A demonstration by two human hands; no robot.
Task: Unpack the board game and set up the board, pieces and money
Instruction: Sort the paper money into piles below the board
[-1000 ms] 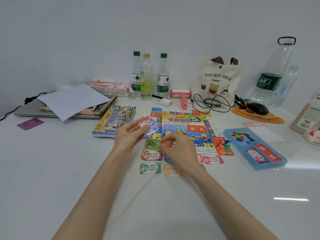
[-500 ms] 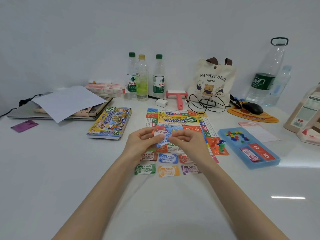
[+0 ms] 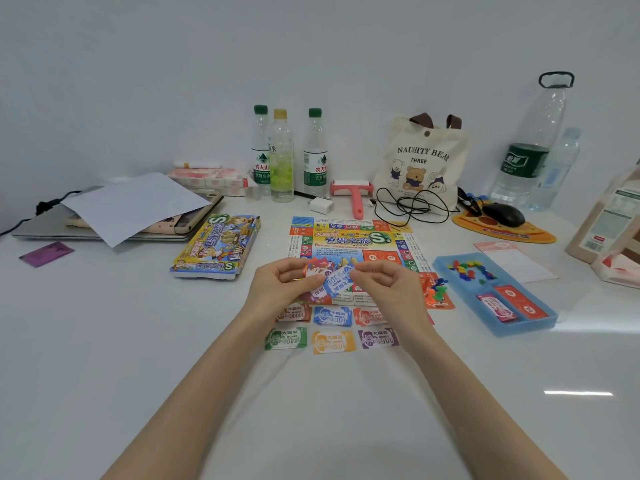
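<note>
Blue note (image 3: 337,281), long axis slanting up to right, left hand (image 3: 280,287) and right hand (image 3: 386,287) pinching it

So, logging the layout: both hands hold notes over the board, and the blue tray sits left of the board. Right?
No: head view shows the blue tray right of the board. Left hand and right hand do hold notes over it.

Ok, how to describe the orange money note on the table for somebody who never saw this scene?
Find the colourful game board in the middle of the white table. In front of it, nearer the person, paper notes lie in two rows. The orange money note is the middle one of the nearer row, flanked by a green note and a purple note.
</note>
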